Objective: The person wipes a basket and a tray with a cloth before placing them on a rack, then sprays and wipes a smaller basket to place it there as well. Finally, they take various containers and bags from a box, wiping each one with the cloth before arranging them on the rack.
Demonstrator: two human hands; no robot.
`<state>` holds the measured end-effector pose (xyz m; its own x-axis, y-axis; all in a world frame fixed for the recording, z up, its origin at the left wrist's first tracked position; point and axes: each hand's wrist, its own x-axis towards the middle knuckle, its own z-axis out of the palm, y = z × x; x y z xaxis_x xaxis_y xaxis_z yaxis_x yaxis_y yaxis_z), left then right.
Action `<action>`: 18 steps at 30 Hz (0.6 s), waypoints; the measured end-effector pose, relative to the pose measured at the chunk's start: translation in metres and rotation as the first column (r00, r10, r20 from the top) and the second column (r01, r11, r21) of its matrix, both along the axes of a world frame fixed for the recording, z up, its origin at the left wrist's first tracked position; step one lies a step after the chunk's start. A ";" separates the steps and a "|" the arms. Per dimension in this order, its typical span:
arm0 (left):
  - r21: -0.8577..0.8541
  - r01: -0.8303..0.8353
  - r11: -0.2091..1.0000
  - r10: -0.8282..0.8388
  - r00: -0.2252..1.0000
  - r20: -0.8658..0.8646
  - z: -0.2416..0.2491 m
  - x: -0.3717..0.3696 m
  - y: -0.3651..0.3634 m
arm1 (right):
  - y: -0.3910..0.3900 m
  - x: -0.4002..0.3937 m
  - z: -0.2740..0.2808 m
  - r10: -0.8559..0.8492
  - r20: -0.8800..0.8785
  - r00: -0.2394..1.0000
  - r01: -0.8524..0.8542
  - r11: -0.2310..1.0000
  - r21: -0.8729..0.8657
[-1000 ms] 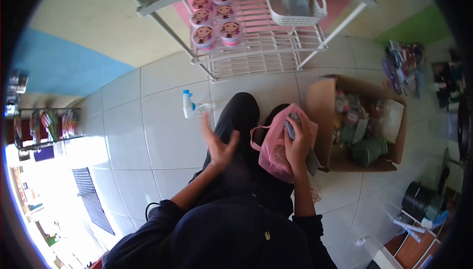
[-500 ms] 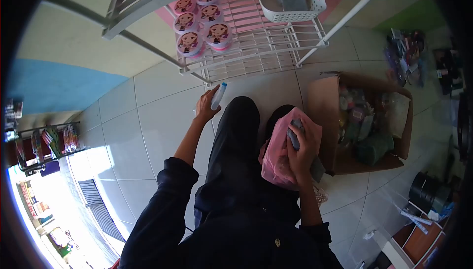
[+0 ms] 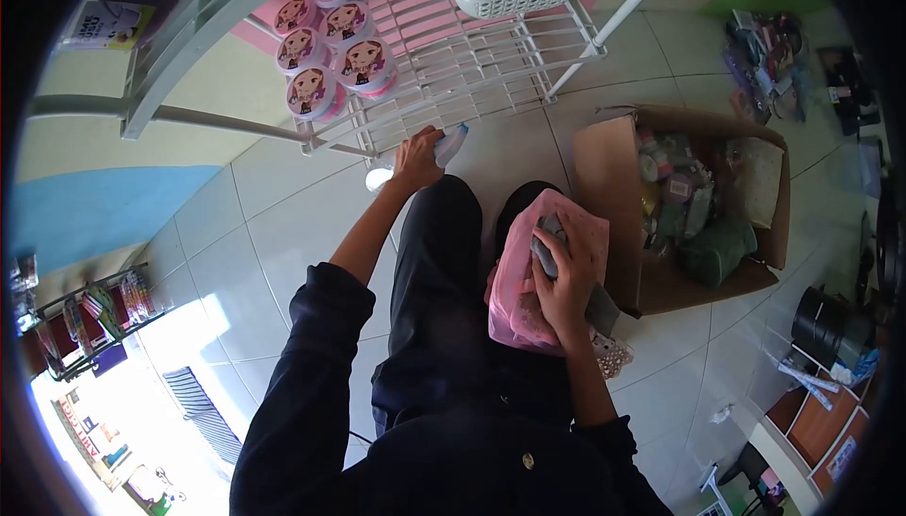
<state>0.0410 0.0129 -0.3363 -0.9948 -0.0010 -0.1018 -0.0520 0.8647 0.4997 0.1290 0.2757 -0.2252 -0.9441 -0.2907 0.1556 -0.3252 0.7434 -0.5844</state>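
My left hand (image 3: 417, 159) is closed around a slim, translucent white container with a blue end (image 3: 451, 146), held in front of the low rack above my left knee. A bright white rounded shape (image 3: 379, 175) shows at the other side of this hand. Over my right thigh, my right hand (image 3: 569, 280) has its fingers curled on a grey object (image 3: 545, 250), whose kind I cannot tell. That object lies against a pink plastic bag (image 3: 514, 294) resting on my lap. More grey material (image 3: 602, 310) pokes out below the wrist.
A white wire rack (image 3: 453, 72) ahead carries several pink tubs with a doll picture (image 3: 364, 63) and a white basket (image 3: 519, 4). An opened cardboard box (image 3: 612, 195) full of packaged goods stands at my right. Packets (image 3: 769, 63) lie on the floor beyond it.
My left hand has moved forward and right with the container, which has tilted further. My right hand stays on the grey object at the bag. The view has shifted slightly.
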 end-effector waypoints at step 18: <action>0.710 -0.510 0.486 0.766 0.639 -0.065 -0.031 0.115 -0.062 | -0.027 -0.014 0.005 0.077 0.098 0.992 -0.043 0.950 -0.309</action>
<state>0.1563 -0.0489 -0.3677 -0.6938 -0.7202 -0.0070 -0.1868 0.1705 0.9675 0.1145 0.2490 -0.2207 -0.9424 -0.3018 0.1444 -0.2864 0.5045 -0.8145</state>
